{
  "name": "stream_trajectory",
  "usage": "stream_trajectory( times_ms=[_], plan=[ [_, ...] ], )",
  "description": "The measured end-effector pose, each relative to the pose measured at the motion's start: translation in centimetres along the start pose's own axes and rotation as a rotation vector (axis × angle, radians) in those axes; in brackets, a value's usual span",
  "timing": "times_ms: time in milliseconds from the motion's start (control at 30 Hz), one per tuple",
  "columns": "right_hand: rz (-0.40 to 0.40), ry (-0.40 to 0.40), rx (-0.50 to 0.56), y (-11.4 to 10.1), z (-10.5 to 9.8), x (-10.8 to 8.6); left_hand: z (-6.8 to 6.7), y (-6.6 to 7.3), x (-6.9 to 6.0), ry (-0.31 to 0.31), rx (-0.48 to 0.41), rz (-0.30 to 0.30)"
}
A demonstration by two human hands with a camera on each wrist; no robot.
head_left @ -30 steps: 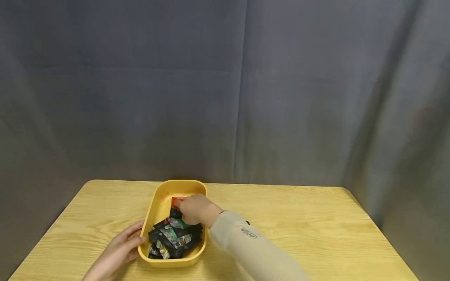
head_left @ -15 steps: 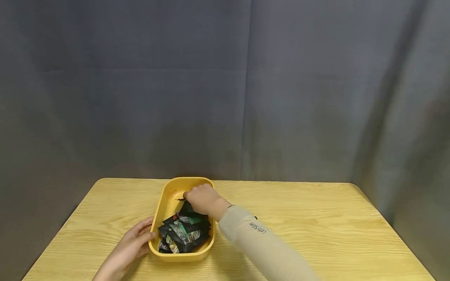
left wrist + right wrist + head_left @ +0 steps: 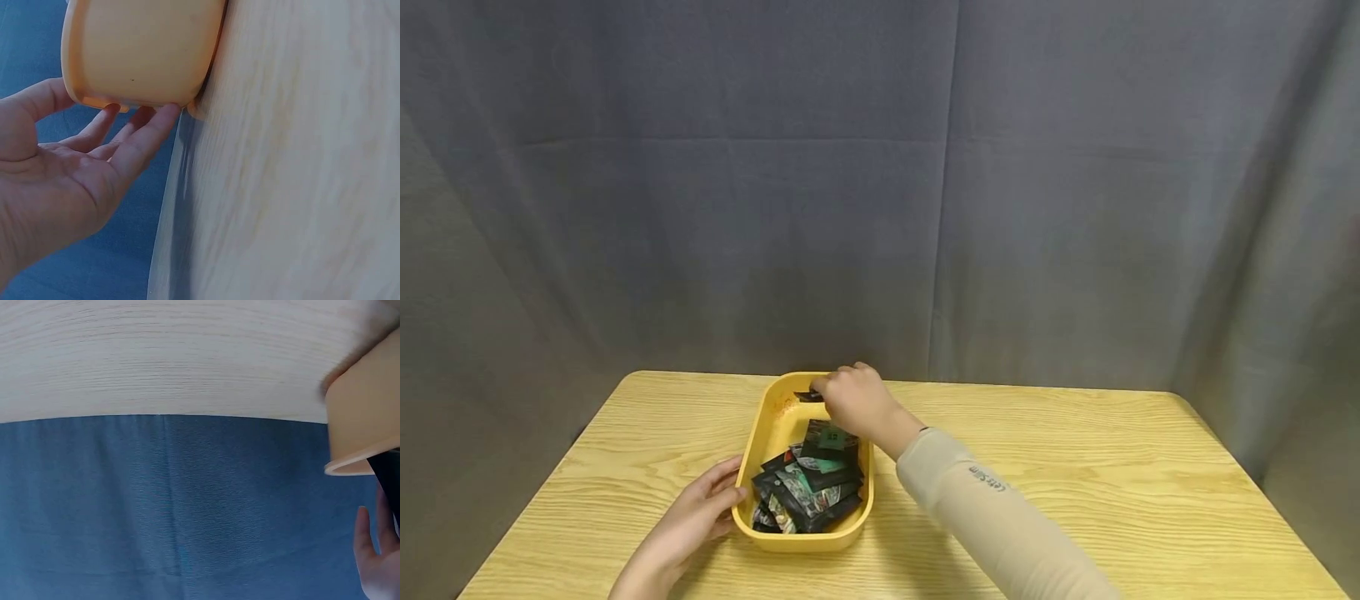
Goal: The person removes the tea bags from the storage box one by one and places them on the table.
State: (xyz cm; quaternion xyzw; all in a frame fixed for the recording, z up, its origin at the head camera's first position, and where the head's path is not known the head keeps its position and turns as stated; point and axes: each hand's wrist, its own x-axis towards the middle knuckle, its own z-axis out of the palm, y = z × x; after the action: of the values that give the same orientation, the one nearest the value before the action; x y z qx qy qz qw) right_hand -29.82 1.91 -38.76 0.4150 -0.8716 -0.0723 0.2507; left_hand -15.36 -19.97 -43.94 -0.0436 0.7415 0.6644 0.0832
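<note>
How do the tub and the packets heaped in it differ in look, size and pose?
Look: the tub is yellow; the packets are mostly black, with green and pale patches.
Size: the tub is big enough to hold the heap; the packets are each much smaller.
Pose: the tub stands upright on the table; the packets overlap at mixed angles.

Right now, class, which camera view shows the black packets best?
The head view: it looks into the tub, where the packets overlap. The right wrist view shows only part of one black packet at its edge; the left wrist view, none.
</note>
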Motion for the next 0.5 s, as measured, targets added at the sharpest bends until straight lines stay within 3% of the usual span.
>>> stream_trajectory(
  times_ms=[100,300,500],
  plan=[
    [0.012,0.024,0.034,0.9,-0.3,-0.2,-0.1,0.1,0.0,-0.002,0.005,-0.001],
    [0.024,-0.03,0.162,3.2,-1.1,-0.8,-0.1,0.1,0.1,-0.007,0.007,0.007],
    [0.049,0.022,0.268,5.4,-2.0,-1.6,-0.1,0.1,0.5,-0.027,0.012,0.028]
  ],
)
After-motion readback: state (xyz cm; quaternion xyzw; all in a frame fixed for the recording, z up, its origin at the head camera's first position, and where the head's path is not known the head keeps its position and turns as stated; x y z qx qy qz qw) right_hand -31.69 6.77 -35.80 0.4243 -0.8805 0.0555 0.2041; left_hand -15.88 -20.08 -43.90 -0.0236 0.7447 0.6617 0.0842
